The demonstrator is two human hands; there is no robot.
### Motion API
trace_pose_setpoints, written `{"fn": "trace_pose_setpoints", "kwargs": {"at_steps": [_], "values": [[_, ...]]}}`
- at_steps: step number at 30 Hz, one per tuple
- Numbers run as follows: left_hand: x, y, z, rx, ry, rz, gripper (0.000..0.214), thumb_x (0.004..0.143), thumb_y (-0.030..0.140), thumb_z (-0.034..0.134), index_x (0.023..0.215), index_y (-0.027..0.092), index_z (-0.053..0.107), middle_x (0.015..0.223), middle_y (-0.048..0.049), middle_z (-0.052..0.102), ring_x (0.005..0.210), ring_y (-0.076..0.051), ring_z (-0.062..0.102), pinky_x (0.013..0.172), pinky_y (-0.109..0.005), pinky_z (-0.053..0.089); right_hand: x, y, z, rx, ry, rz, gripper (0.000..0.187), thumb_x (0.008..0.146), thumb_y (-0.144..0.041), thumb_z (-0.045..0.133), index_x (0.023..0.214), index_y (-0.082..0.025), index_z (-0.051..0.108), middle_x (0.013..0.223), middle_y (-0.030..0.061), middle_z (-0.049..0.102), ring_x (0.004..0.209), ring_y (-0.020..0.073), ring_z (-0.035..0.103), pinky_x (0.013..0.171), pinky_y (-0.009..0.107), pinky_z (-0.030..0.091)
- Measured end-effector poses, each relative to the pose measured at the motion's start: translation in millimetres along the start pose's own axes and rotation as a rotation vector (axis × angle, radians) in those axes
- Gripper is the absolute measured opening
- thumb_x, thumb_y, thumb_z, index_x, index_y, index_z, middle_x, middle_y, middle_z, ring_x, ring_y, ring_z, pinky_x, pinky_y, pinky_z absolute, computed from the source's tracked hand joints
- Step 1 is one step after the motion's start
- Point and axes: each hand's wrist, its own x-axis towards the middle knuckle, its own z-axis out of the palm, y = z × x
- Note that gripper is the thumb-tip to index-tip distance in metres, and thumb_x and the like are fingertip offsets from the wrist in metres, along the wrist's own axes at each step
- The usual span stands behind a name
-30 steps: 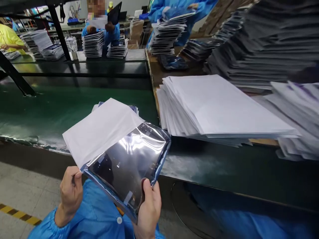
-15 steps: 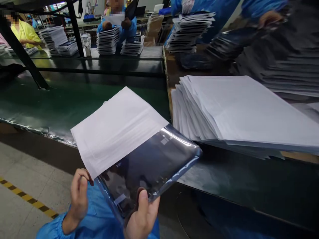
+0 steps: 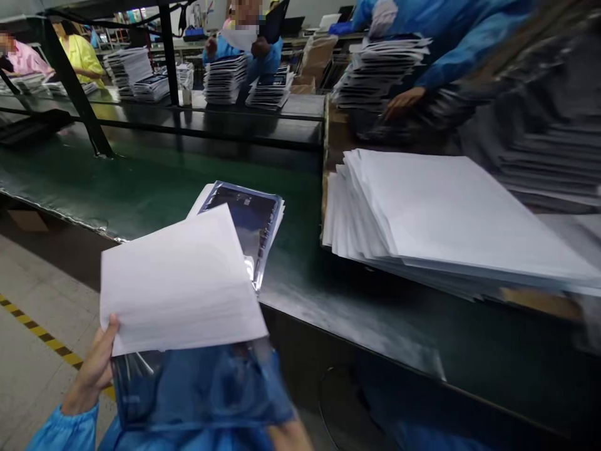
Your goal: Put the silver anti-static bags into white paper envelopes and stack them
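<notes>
My left hand (image 3: 94,369) grips the left edge of a see-through bluish bag (image 3: 201,391), thumb up against a white sheet (image 3: 178,288) that sticks out of the bag's top. The bag is held low, in front of my blue sleeve. Only a sliver of my right hand (image 3: 288,436) shows at the bag's lower right corner, its fingers hidden. Just beyond the sheet, a second bagged dark panel (image 3: 246,216) lies on the green conveyor belt (image 3: 141,181).
A fanned stack of white sheets (image 3: 446,213) sits on the bench at right. A co-worker's hand (image 3: 404,100) rests on dark bagged stacks behind it. More stacks (image 3: 225,78) and people stand across the belt. A black post (image 3: 79,94) slants at left.
The bag and sheet have swung left and down toward me, uncovering the bagged panel on the belt. My right hand has slipped almost out of sight. The view has panned left.
</notes>
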Motion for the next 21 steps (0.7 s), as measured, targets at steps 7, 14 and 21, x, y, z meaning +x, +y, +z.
{"fn": "trace_pose_setpoints", "kwargs": {"at_steps": [7,14,21], "values": [[73,-40,-21.5,0.321,-0.274,0.032,0.042,0.062,0.045,0.078,0.090,0.015,0.067,0.083,-0.0067,0.077,0.093,-0.028,0.070,0.080,-0.032,0.057,34,-46,8,0.461,0.143,-0.173,0.056,0.081,-0.062,0.053,0.119,-0.021,0.060,0.114,0.0131,0.068,0.106,0.0284,0.063,0.091,0.043,0.048],[113,-63,5.5,0.455,-0.503,-0.107,0.029,0.075,0.039,0.070,0.091,0.015,0.067,0.093,-0.0097,0.076,0.100,-0.027,0.067,0.082,-0.034,0.054,49,-16,49,0.472,0.556,-0.206,0.043,0.071,-0.050,0.070,0.096,-0.015,0.069,0.102,0.0100,0.073,0.097,0.0258,0.064,0.086,0.036,0.047],[117,-82,-9.4,0.550,-0.581,-0.291,0.045,0.059,0.048,0.079,0.090,0.017,0.068,0.086,-0.0100,0.077,0.100,-0.031,0.067,0.092,-0.043,0.050,10,9,65,0.539,0.582,-0.054,0.050,0.069,-0.057,0.068,0.094,-0.014,0.071,0.085,0.0085,0.075,0.082,0.0264,0.069,0.074,0.038,0.054]]}}
